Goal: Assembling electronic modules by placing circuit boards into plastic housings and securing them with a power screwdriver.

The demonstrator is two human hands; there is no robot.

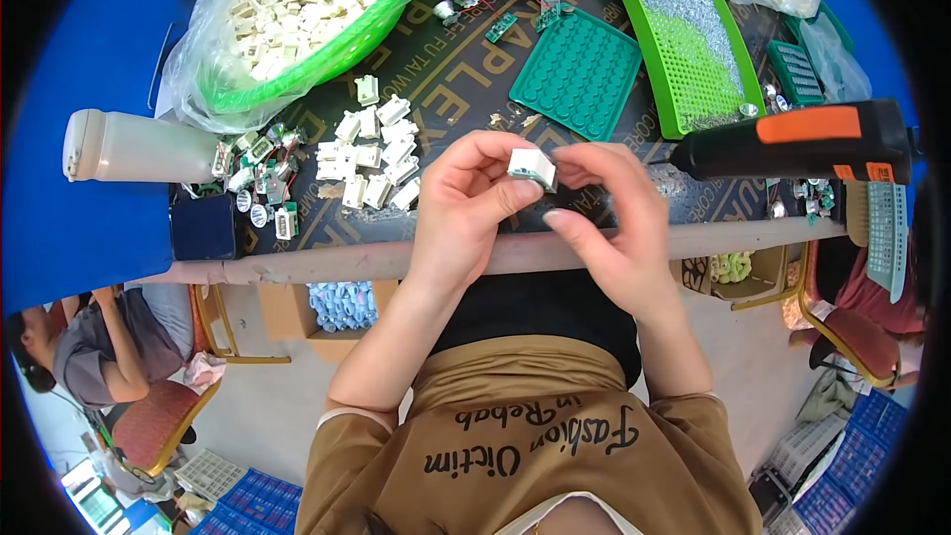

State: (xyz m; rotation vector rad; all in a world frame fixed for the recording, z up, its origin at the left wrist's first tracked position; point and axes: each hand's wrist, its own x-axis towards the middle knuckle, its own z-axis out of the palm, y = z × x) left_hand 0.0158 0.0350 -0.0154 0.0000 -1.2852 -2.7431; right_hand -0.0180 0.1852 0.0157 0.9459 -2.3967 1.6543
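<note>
Between the thumb and fingers of my left hand (458, 203) is a small white plastic housing (530, 165), with a bit of green at its right edge. My right hand (626, 218) is beside it, thumb and index finger apart, the index fingertip close to the housing; whether it touches I cannot tell. Left of my hands, a pile of similar white housings (369, 154) lies on the dark table (451, 79). Farther left is a heap of green circuit boards with round silvery reflectors (260, 178).
A green basket (327, 64) of white parts stands far left, near a white bottle (139, 146). Beyond my hands are a teal tray (577, 71) and a green perforated tray (693, 69) of small metal pieces. A black-and-orange power tool (802, 142) lies right. Other people sit behind.
</note>
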